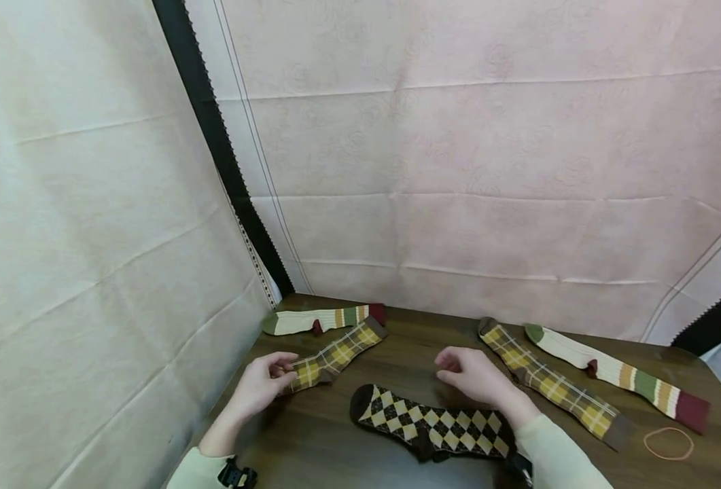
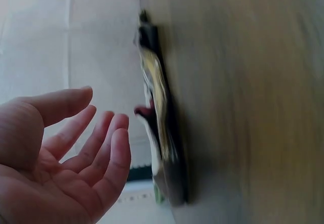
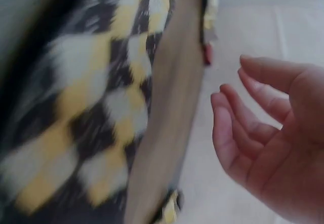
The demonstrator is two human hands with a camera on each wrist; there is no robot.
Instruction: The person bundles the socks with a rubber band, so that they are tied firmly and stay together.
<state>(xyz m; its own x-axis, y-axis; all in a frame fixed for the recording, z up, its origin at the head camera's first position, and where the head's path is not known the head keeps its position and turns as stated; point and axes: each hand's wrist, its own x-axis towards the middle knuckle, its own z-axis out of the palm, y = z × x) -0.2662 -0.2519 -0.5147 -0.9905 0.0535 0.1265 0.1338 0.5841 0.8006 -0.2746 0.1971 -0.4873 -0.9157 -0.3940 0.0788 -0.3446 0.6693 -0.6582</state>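
Note:
My left hand (image 1: 259, 384) hovers at the near end of a yellow-and-brown plaid sock (image 1: 344, 350). In the left wrist view its fingers (image 2: 119, 158) are loosely bent, apart from the sock pile, with nothing in them. My right hand (image 1: 479, 373) is in the air behind a dark argyle sock (image 1: 397, 414) with yellow and pale diamonds. Seen from the right wrist, that hand's fingers (image 3: 228, 133) curve loosely around nothing, and the argyle sock fills the left side, blurred. A second plaid sock (image 1: 546, 384) lies slanted just right of the right hand.
A cream sock (image 1: 293, 322) with striped cuff lies at the back left, partly overlapped by the plaid one. Its match (image 1: 617, 373) slants along the right side. A thin rubber band (image 1: 672, 458) rests near it. Pale cloth walls (image 1: 488, 170) border the brown table (image 1: 311, 441).

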